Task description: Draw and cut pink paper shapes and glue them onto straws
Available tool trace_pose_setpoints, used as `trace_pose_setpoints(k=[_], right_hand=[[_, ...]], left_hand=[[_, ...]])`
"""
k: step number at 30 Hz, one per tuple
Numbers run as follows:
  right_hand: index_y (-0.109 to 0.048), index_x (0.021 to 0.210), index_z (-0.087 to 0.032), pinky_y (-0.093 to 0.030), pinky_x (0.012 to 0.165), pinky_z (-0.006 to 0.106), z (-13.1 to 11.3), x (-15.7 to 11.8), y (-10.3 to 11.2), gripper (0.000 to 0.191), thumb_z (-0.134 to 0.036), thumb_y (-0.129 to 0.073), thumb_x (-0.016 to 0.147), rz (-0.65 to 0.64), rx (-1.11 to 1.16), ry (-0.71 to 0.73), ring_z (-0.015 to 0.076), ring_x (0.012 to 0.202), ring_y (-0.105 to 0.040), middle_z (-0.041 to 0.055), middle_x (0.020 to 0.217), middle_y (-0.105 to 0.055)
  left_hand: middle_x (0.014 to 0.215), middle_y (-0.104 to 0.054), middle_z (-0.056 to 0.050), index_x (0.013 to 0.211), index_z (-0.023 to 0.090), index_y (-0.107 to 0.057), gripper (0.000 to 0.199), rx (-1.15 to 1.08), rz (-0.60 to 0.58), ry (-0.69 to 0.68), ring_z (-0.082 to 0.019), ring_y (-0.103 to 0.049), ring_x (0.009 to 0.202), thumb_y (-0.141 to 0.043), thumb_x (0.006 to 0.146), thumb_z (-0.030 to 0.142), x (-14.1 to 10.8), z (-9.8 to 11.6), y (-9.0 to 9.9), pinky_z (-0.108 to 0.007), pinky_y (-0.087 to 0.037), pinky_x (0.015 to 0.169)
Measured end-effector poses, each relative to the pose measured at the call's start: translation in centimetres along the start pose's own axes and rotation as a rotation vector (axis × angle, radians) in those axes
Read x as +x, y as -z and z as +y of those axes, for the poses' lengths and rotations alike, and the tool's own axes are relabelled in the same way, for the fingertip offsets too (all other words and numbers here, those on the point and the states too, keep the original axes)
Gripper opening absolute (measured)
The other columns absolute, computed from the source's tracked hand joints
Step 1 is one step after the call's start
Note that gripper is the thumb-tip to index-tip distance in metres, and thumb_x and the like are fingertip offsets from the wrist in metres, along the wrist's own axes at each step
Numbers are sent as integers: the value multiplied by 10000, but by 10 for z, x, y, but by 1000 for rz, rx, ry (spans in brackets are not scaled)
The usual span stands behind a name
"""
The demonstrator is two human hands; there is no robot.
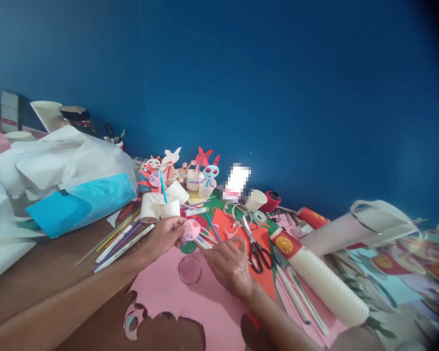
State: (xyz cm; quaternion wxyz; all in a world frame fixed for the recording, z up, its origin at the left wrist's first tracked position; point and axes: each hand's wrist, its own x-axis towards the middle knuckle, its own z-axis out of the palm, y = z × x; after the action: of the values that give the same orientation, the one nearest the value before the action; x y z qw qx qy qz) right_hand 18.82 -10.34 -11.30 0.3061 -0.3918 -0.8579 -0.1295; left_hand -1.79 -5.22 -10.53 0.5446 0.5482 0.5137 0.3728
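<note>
Between the thumb and fingers of my left hand (171, 233) is a small round pink paper face (192, 229) with markings drawn on it. My right hand (229, 261) is closed around a white marker (202, 242), whose far end lies close to the paper face. Under both hands spreads a pink paper sheet (190, 297) with scalloped cut edges and a circle drawn on it. Black-handled scissors (256, 248) lie on orange paper (223, 224) just right of my right hand.
Paper cups (169, 208) holding paper animal figures (211, 173) stand at the back. Markers (120, 243) lie to the left beside a plastic bag (66, 161). At the right are a long stack of cups (325, 282) and a white tube (331, 234). A blue wall (263, 87) rises behind.
</note>
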Motion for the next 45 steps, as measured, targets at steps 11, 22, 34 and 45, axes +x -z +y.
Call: trace_pose_setpoints(k=[11,22,34,45], right_hand=[[-627,721,-230,-285,806,368,11,-5,8,147,-182,-553,838,41,54,-222,130,646,-527,-22,642,-620],[-624,702,-170,-386,500,226,-10,6,1,179,-304,-561,803,-107,1021,-953,111,500,-485,-24,538,-566],[-679,766,-231,-358,714,284,-15,10,-4,100,-199,-592,806,-115,611,-509,144,689,-562,-15,710,-654],[-636,775,-231,-273,715,302,4,8,-12,69,-213,-590,824,-179,153,-287,144,696,-568,-10,716,-646]], left_hand=[[1093,-626,-65,1070,215,-627,291,495,-12,-491,-198,-582,968,-480,821,254,3,15,-1,-262,-469,796],[689,-643,-30,1013,156,-646,369,-91,-237,65,-134,-562,556,-538,777,418,-31,7,-25,-215,-404,484],[505,-536,39,675,162,-569,191,1,-40,69,-74,-424,410,-557,721,347,-25,19,-4,-178,-271,379],[507,-546,26,563,182,-588,104,439,-109,-81,-107,-445,474,-560,636,251,-21,20,25,-210,-275,462]])
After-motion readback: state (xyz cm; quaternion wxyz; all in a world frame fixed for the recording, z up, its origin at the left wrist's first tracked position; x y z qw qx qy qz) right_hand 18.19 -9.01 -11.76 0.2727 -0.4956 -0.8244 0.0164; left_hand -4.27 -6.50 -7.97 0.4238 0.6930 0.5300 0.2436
